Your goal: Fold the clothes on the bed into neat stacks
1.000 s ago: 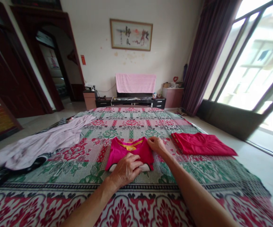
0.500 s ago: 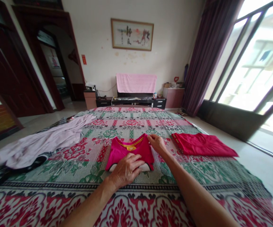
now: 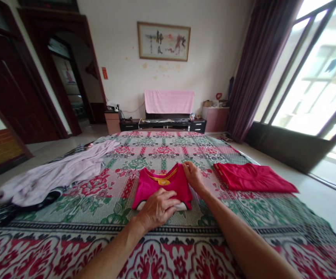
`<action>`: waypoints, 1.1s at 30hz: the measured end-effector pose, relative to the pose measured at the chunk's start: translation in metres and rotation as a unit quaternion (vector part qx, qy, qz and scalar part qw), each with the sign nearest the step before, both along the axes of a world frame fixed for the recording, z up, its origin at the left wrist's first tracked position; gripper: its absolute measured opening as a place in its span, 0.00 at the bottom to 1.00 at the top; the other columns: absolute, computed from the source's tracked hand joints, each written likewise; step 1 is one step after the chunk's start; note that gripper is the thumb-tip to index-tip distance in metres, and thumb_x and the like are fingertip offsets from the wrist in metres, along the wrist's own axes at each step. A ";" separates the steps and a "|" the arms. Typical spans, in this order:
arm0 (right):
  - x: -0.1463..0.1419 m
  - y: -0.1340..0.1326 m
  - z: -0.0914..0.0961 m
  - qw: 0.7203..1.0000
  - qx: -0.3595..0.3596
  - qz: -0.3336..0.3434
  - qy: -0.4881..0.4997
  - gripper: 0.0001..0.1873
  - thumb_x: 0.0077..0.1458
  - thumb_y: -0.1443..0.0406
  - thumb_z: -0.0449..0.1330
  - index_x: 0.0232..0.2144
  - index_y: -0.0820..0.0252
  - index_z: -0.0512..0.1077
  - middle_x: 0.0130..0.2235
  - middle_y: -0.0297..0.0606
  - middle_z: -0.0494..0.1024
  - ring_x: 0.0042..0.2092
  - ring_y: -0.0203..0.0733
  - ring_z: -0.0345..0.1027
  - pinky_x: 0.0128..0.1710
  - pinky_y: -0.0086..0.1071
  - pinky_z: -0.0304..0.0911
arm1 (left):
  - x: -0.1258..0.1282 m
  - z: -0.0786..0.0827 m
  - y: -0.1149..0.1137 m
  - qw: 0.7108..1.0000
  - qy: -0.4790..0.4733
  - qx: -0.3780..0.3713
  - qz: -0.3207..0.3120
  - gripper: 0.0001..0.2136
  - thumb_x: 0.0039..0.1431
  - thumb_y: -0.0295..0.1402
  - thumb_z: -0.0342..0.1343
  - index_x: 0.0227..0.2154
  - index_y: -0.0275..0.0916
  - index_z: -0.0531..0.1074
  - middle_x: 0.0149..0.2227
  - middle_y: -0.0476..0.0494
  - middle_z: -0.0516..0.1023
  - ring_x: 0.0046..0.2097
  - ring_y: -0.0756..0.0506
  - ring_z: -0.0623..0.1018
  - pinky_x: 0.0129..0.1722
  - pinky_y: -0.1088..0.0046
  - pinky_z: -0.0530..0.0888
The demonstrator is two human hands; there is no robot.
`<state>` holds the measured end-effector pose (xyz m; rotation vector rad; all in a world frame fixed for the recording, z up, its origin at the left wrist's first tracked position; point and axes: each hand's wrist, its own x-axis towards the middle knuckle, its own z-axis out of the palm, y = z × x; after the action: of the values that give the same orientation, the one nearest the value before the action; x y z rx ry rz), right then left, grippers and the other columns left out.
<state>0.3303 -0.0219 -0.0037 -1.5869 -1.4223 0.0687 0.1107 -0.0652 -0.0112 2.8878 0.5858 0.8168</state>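
- Fingers [image 3: 185, 164] of the right hand [image 3: 194, 176] close in a pinch on the shoulder of the magenta T-shirt [image 3: 148, 190]
- The left hand [image 3: 159, 207] lies across its front, fingers extended and slightly apart, likely steadying it against the floral blanket [image 3: 106, 190]
- A folded red garment [image 3: 252, 178] sits apart at right, presumably leaving room

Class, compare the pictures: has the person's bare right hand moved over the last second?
Yes, slightly: against the red-and-green floral bedspread, the right hand reaches higher in view, towards the far edge.
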 end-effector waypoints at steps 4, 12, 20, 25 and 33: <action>0.006 0.000 -0.002 0.996 -0.052 0.009 -0.065 0.18 0.59 0.54 0.48 0.39 0.57 0.72 0.31 0.39 0.79 0.31 0.40 0.71 0.30 0.28 0.56 | 0.000 0.001 0.000 1.000 0.001 0.001 -0.005 0.14 0.63 0.38 0.48 0.45 0.46 0.76 0.50 0.45 0.75 0.46 0.47 0.73 0.48 0.67 0.69; 0.011 -0.006 0.009 0.992 -0.079 -0.016 -0.099 0.15 0.56 0.58 0.50 0.30 0.59 0.73 0.24 0.34 0.74 0.27 0.36 0.65 0.27 0.26 0.52 | 0.001 0.005 -0.001 0.999 -0.025 -0.024 -0.003 0.14 0.62 0.37 0.49 0.46 0.42 0.75 0.50 0.42 0.76 0.49 0.45 0.74 0.51 0.63 0.70; 0.029 -0.038 0.023 0.968 -0.245 0.046 -0.009 0.17 0.49 0.55 0.54 0.18 0.61 0.69 0.14 0.29 0.64 0.19 0.32 0.58 0.20 0.25 0.48 | -0.010 0.029 0.029 0.972 -0.053 0.025 0.228 0.14 0.58 0.30 0.50 0.45 0.40 0.74 0.50 0.39 0.74 0.52 0.42 0.72 0.54 0.61 0.67; 0.019 -0.035 0.020 0.948 -0.313 0.032 -0.043 0.25 0.49 0.49 0.54 0.11 0.59 0.63 0.11 0.31 0.60 0.17 0.32 0.55 0.19 0.28 0.46 | -0.053 0.033 0.058 0.895 0.004 -0.131 0.427 0.18 0.56 0.38 0.52 0.47 0.33 0.72 0.44 0.34 0.77 0.47 0.41 0.75 0.46 0.68 0.69; -0.010 -0.021 0.013 0.964 -0.237 -0.007 -0.120 0.08 0.43 0.64 0.57 0.16 0.59 0.69 0.18 0.33 0.70 0.22 0.33 0.59 0.21 0.27 0.45 | -0.044 0.022 0.055 0.870 0.034 -0.247 0.426 0.06 0.49 0.33 0.52 0.25 0.38 0.72 0.28 0.42 0.78 0.33 0.45 0.76 0.28 0.75 0.63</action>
<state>0.3205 -0.0427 0.0093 -2.0514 -1.6657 0.2298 0.0666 -0.0099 0.0112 2.1204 1.8263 0.4888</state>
